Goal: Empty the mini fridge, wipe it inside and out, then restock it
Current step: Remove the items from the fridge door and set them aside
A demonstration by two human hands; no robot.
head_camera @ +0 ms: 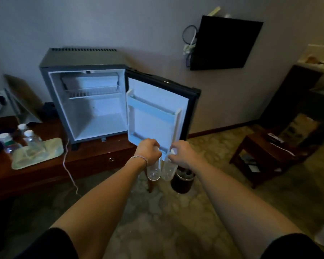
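- The left hand (148, 147) is curling its fingers round the neck of one clear bottle (153, 171); the right hand (180, 152) is pinching the white cap end of a second clear bottle (167, 171); both bottles are hanging upright, side by side and nearly touching, just in front of the lower door shelf (138, 136).
- The mini fridge (82, 60) is sitting on a dark wooden desk (94, 156) with its door (157, 101) swinging wide open; the cabinet and wire rack (94, 91) are showing nothing inside.
- Three more capped bottles (29, 137) are standing on the desk to the left, beside a pale folded cloth (37, 153).
- The bottles are looking like thin plastic and possibly close to empty, so they are probably handling light and a little crushable; gripping at the stiffer neck or cap, as both hands are doing, is seeming the safer hold; the smooth walls could be slipping if wet.
- Whether the bottles are going into the door or coming out, I cannot tell.
- A dark bin (182, 181) is standing on the carpet below the hands; a television (224, 43) is hanging on the wall.
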